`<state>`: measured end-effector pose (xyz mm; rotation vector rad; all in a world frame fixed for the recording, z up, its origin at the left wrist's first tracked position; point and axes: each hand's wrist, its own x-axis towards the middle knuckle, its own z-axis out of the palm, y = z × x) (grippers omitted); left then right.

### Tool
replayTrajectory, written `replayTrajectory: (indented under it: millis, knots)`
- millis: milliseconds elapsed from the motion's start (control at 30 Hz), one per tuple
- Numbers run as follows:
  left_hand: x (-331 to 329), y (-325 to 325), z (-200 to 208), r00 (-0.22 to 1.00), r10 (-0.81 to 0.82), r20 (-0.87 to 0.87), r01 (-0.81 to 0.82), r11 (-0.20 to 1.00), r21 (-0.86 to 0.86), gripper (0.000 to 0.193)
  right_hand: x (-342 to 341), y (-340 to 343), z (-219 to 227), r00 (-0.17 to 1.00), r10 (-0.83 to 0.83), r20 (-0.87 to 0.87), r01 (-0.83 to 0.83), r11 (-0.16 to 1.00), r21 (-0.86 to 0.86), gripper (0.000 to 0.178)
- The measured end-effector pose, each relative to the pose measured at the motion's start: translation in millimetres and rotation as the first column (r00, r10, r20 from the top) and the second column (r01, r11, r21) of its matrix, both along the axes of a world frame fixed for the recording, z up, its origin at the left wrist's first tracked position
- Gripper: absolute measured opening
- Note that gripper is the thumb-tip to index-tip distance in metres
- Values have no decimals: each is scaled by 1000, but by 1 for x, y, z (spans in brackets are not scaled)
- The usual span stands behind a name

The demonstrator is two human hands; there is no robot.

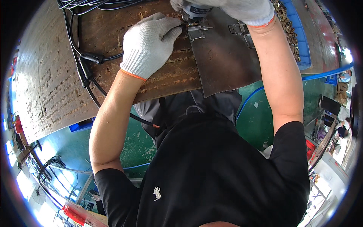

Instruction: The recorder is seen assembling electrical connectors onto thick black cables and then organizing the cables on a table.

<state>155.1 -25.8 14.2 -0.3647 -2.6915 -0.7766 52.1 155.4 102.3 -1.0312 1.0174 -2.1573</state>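
Note:
My left hand (149,43), in a white knit glove with an orange cuff, is closed in a pinch on a black cable (114,57). The cable enters beneath the glove from the left, and its tip points at a small metal clamp fixture (196,33). My right hand (245,10), gloved alike, reaches in at the top edge and is wrapped round a dark cylindrical tool (198,11) with a label band. The tool's lower end sits just above the fixture; its upper part is cut off by the frame. The fixture lies on a dark metal plate (223,64).
Left of the glove, black cable joints (92,57) hang with leads, one crossing over the table edge. A cable coil (94,3) lies at the back. A blue tray (298,30) of small brassy parts stands right. Another metal fitting (238,28) is on the plate. A blue hose (325,73) runs right.

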Motion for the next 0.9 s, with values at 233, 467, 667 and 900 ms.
replayTrajectory:
  millis: [233,467,667,900]
  knots:
    - [-2,4,1,999,-11,-31,12,999,38,22,20,-3,1,803,-411,-433,523,833,179,22]
    - [-2,3,4,999,-33,24,32,999,2,27,6,0,-24,657,-386,-647,499,866,-9,21]
    - [-3,0,-7,1000,4,-26,-4,1000,-15,24,8,-6,-25,992,-127,14,128,983,-130,22]
    - [-4,6,1,998,22,56,-22,1000,-2,26,14,-2,-13,849,-427,-310,450,893,1,23]
